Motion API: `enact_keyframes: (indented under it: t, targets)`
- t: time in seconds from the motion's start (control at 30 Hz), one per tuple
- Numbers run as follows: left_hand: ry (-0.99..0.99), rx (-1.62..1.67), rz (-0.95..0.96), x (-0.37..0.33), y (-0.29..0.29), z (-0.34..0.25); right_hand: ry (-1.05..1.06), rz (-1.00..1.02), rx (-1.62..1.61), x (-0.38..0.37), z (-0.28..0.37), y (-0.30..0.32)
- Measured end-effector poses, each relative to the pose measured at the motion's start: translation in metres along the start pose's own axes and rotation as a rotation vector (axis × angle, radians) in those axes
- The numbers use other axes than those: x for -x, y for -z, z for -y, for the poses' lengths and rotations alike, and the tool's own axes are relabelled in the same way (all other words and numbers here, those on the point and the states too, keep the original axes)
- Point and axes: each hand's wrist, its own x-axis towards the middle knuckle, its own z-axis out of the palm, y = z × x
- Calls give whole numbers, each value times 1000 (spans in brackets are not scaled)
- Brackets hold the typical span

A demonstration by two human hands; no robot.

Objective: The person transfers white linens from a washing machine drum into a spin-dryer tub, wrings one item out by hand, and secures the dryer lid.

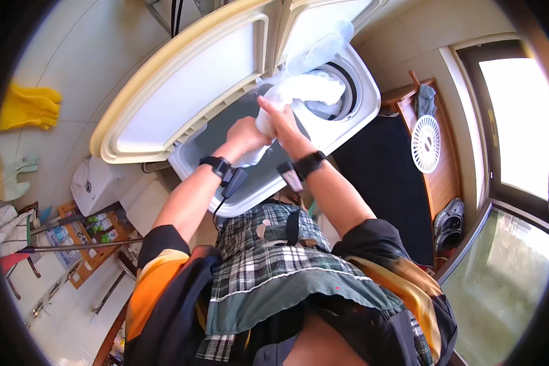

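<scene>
Head view, both hands up at a twin-tub washing machine [314, 131], lids raised. Left hand [244, 133] curled into a fist around white cloth [314, 87]; right hand [279, 121] just beside it, fingers wrapped round the same cloth (thumb pointing up and away). Cloth is bunched and thick: one part stretches from the hands to the round spin tub [351, 91] on the right, another hangs below the fists over the larger wash tub [216, 135] (too bright for fabric detail). Big lid [192, 82] with yellowed rim stands open at left; a translucent cover [314, 52] sits tilted up behind the spin tub. Dark bands on both wrists, plaid apron [256, 268] below. Yellow glove [30, 108] hangs on the tiled wall, far left; white slatted disc [426, 144] off to the right.
</scene>
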Motion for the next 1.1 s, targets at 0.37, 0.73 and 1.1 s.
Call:
enact_keyframes:
  t: [0.37, 0.73, 1.1]
  targets:
    - [-275, 944, 235, 20, 43, -43, 72, 664, 151, 38, -9, 30]
    - [-183, 943, 310, 7, 40, -57, 57, 442, 180, 29, -20, 6]
    - [-286, 26, -439, -24, -6, -42, 471, 107, 888, -3, -66, -5]
